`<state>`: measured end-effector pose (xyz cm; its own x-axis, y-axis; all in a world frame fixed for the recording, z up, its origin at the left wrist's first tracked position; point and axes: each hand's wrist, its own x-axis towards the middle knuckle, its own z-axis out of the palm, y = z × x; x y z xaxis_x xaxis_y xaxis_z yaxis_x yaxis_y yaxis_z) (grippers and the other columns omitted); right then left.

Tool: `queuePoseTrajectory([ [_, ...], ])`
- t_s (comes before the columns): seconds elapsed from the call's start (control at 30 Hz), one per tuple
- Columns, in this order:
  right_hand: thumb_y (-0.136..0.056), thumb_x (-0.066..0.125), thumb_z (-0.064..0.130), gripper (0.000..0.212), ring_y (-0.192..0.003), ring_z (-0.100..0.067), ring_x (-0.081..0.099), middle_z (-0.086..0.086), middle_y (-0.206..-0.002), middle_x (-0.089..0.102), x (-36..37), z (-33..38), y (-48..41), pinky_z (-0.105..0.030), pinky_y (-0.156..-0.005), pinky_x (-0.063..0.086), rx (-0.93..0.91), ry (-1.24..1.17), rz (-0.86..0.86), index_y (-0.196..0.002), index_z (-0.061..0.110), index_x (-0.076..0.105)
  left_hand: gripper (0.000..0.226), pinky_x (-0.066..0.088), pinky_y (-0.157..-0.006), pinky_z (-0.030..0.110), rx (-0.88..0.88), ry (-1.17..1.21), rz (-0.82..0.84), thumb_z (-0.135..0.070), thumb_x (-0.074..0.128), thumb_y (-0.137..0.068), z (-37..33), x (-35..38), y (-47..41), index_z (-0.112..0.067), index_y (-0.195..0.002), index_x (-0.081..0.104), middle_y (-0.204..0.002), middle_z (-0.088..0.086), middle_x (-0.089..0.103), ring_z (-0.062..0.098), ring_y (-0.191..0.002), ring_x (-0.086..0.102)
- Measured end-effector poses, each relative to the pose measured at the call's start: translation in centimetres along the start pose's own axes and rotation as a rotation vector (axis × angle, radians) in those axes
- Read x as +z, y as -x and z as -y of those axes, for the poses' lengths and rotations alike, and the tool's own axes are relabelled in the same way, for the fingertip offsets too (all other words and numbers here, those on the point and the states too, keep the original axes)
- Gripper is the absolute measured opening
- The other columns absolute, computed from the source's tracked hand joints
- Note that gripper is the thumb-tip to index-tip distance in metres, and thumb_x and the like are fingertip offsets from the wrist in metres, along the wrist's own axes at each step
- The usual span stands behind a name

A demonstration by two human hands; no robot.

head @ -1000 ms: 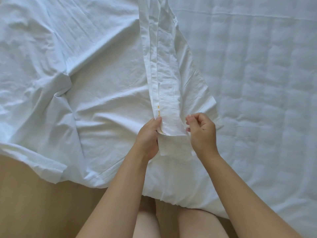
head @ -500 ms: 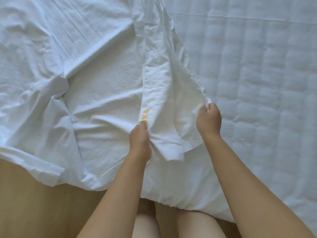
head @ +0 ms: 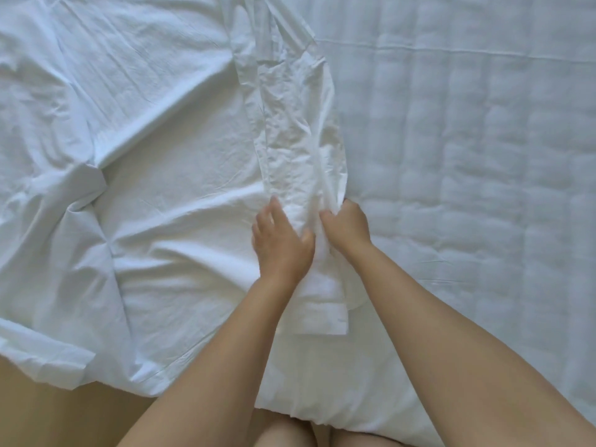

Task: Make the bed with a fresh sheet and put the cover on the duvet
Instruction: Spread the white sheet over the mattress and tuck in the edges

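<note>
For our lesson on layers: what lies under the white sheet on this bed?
To the right of the sheet a quilted pad lies bare, and the sheet's folded strip overlaps it. Whatever lies beneath the rest of the sheet is covered.

The right hand (head: 346, 227) has come back in from the right, bunching the spread flap of the sheet (head: 300, 150) into a narrow strip. The left hand (head: 280, 243) has released its pinch and lies flat on the strip. The yellow tag no longer shows.
</note>
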<state>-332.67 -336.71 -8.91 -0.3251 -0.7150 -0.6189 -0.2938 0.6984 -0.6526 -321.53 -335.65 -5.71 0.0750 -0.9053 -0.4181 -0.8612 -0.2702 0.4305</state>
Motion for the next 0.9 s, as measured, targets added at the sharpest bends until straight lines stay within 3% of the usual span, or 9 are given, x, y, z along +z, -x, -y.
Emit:
queuePoseTrajectory([
  [0.07,-0.089,0.049,0.02,0.017,-0.079,-0.027,0.062,-0.004,-0.083,0.065,0.2,0.6,1.4,-0.032,-0.06,0.046,-0.14,0.032,0.022,-0.096,0.011,0.061,0.062,0.033,-0.106,0.035,0.153,0.191,0.033,-0.036,0.056,-0.089,-1.7,-0.6,-1.7,-0.011,-0.141,0.035,-0.136,0.012,0.043,0.025,-0.125,0.041],
  [0.2,-0.089,0.045,0.021,0.009,-0.06,-0.016,0.055,0.004,-0.067,0.058,-0.2,0.9,3.6,-0.027,-0.047,0.032,-0.237,0.126,0.064,-0.086,0.019,0.053,0.063,0.048,-0.079,0.031,0.002,0.265,0.275,-0.049,0.07,-0.075,-5.2,-1.8,-6.2,-0.014,-0.121,0.048,-0.109,0.0,0.059,0.017,-0.098,0.058],
  [0.3,-0.087,0.047,0.018,0.01,-0.056,-0.016,0.05,0.002,-0.066,0.055,-0.9,1.2,3.3,-0.028,-0.048,0.032,-0.206,0.162,0.102,-0.079,0.017,0.051,0.042,0.051,-0.066,0.032,-0.138,0.25,0.349,-0.018,0.061,-0.079,-6.3,-2.8,-8.8,-0.004,-0.117,0.048,-0.093,0.005,0.055,0.023,-0.084,0.058],
  [0.4,-0.085,0.052,0.019,0.018,-0.053,-0.016,0.042,0.003,-0.06,0.047,-1.2,1.6,2.7,-0.026,-0.048,0.032,-0.136,0.106,0.139,-0.069,0.015,0.046,0.026,0.051,-0.059,0.032,-0.1,0.175,0.326,-0.003,0.041,-0.08,-6.3,-3.5,-9.6,-0.003,-0.104,0.05,-0.085,0.009,0.052,0.026,-0.072,0.056],
  [0.6,-0.087,0.055,0.049,0.03,-0.091,-0.016,0.057,0.0,-0.096,0.058,-4.9,2.2,-0.3,-0.029,-0.072,0.044,0.166,-0.693,0.102,-0.1,0.022,0.058,0.041,0.039,-0.068,0.031,0.127,0.083,0.264,0.001,0.033,-0.083,-6.6,-3.0,-8.5,-0.008,-0.121,0.045,-0.1,0.009,0.058,0.025,-0.083,0.05],
  [0.7,-0.065,0.058,0.066,0.07,-0.097,-0.017,0.063,-0.004,-0.11,0.062,-7.9,4.1,-2.5,-0.036,-0.074,0.053,0.191,-0.8,0.273,-0.117,0.02,0.055,0.029,0.037,-0.06,0.029,0.239,0.022,0.318,0.0,0.035,-0.085,-8.9,-2.7,-6.5,-0.012,-0.11,0.045,-0.082,0.0,0.05,0.024,-0.08,0.05],
  [0.77,-0.066,0.063,0.062,0.077,-0.086,-0.017,0.067,-0.005,-0.101,0.066,-9.3,5.5,-3.2,-0.033,-0.072,0.055,0.177,-0.752,0.46,-0.124,0.011,0.057,0.026,0.035,-0.056,0.027,0.302,-0.008,0.354,-0.001,0.036,-0.085,-11.4,-2.2,-5.2,-0.013,-0.106,0.048,-0.08,-0.002,0.048,0.023,-0.081,0.052],
  [0.83,-0.081,0.065,0.04,0.045,-0.072,-0.018,0.066,-0.006,-0.08,0.067,-11.0,6.2,-3.6,-0.028,-0.069,0.053,0.164,-0.717,0.534,-0.108,0.004,0.063,0.027,0.031,-0.051,0.024,0.358,-0.031,0.343,0.0,0.035,-0.085,-14.2,-1.6,-4.1,-0.01,-0.103,0.053,-0.077,-0.002,0.048,0.022,-0.077,0.053],
  [0.9,-0.087,0.058,0.017,0.011,-0.056,-0.016,0.062,-0.003,-0.059,0.061,-13.8,5.9,-3.7,-0.024,-0.058,0.05,0.177,-0.72,0.445,-0.086,0.005,0.06,0.021,0.032,-0.05,0.025,0.396,-0.005,0.354,-0.001,0.035,-0.088,-16.7,-0.6,-2.4,-0.01,-0.095,0.053,-0.073,-0.002,0.048,0.023,-0.074,0.054],
])
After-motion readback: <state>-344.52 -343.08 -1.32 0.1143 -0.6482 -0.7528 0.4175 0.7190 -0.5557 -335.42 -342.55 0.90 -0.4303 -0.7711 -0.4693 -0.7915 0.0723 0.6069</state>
